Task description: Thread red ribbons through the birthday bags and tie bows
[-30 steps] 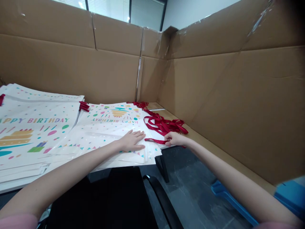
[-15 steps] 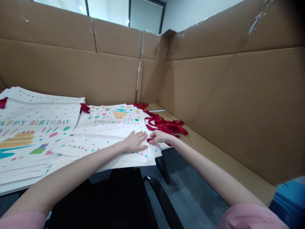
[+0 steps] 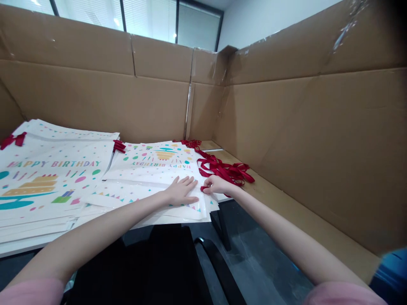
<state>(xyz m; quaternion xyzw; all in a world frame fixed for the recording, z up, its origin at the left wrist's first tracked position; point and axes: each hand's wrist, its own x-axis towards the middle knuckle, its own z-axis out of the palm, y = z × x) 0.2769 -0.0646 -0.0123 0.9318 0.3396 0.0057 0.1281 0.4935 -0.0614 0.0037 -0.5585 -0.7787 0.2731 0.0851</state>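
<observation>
My left hand lies flat with spread fingers on a white printed sheet in the right-hand stack. Just right of it, at the sheet's right edge, my right hand pinches a short red ribbon end between thumb and fingers. Beyond that hand lies a loose heap of red ribbons. To the left is another stack of white "Happy Birthday" sheets, with a red bow at its upper left and a bunch of red ribbon at its upper right corner.
Tall cardboard walls stand behind the table and along the right side. A black chair with an armrest is below the table edge. Something blue shows at the lower right.
The view has shifted slightly left, so everything appears a little further right and more of the left stack shows. Both hands keep nearly the same place on the sheets.
</observation>
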